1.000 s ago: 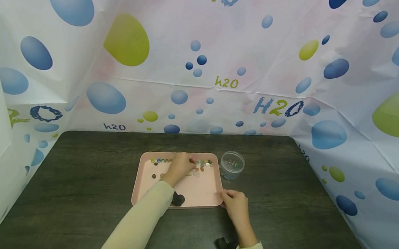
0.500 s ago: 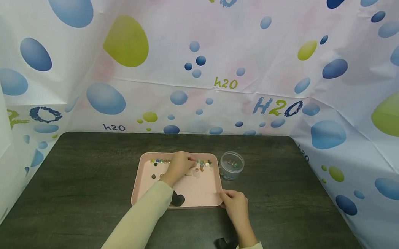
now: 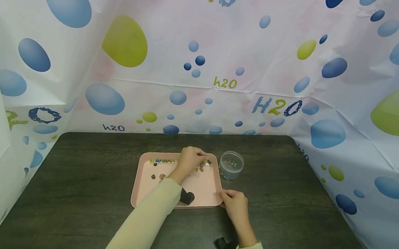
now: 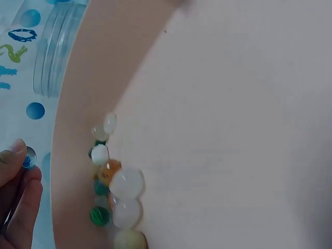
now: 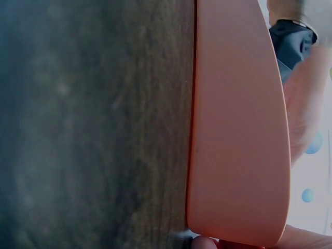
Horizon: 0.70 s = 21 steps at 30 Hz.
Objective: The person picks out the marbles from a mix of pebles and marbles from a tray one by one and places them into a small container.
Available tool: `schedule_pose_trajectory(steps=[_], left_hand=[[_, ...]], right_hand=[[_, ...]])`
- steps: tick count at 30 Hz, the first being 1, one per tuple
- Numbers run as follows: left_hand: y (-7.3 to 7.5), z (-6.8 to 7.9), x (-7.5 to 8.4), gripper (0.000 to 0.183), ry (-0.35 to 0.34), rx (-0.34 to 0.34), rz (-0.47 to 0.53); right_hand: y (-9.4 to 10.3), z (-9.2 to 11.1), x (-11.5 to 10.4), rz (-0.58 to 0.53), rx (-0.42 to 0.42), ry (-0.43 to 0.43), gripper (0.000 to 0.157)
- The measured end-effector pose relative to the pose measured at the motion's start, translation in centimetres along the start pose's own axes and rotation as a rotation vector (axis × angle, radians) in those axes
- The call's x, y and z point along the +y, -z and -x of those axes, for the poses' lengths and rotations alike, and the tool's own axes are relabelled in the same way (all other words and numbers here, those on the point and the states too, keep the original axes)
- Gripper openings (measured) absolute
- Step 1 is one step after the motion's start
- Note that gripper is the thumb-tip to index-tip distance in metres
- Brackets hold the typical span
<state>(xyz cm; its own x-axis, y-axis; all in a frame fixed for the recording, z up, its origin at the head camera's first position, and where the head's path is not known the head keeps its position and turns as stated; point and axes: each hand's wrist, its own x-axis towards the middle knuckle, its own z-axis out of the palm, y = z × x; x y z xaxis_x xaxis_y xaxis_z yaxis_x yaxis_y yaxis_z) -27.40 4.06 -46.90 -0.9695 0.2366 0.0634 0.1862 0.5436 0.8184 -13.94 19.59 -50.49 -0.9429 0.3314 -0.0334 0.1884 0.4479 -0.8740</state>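
Note:
My left hand (image 3: 189, 161) is raised over the far right of a pink tray (image 3: 207, 191). Between its thumb and fingers it pinches a clear glass marble with blue inside (image 4: 31, 156), held apart from the tray. My right hand (image 3: 234, 203) grips the tray's near right corner, with fingertips (image 5: 206, 243) against the wall in the right wrist view. Along the tray's far side runs a row of coloured marbles (image 3: 165, 161). Below my left hand, a green marble (image 4: 100, 216), a white stone (image 4: 127, 182) and several other beads and stones cluster.
A round clear plastic jar (image 3: 231, 165) with some marbles inside stands right of the tray. A few dark and brown stones (image 3: 153, 176) lie at the tray's left. The dark wooden table (image 3: 283, 206) ends at a printed sheet.
My left hand has lifted from the middle of the marble row and moved right, toward the jar side, uncovering marbles behind it. The right hand has stayed on the tray corner.

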Motion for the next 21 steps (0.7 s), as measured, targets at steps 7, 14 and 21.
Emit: schedule_pose_trajectory(steps=[7,14,21], left_hand=[[-0.8,-0.3,1.4,0.016,0.000,-0.032,0.062],[-1.8,-0.6,2.7,0.015,-0.035,-0.029,0.053],[-3.0,-0.9,3.6,0.014,-0.056,-0.043,0.037]], right_hand=[[0.0,-0.1,0.1,-0.010,0.000,-0.008,0.019],[0.0,-0.1,0.1,-0.025,-0.002,-0.010,0.019],[0.0,-0.1,0.1,-0.028,-0.001,-0.008,0.018]])
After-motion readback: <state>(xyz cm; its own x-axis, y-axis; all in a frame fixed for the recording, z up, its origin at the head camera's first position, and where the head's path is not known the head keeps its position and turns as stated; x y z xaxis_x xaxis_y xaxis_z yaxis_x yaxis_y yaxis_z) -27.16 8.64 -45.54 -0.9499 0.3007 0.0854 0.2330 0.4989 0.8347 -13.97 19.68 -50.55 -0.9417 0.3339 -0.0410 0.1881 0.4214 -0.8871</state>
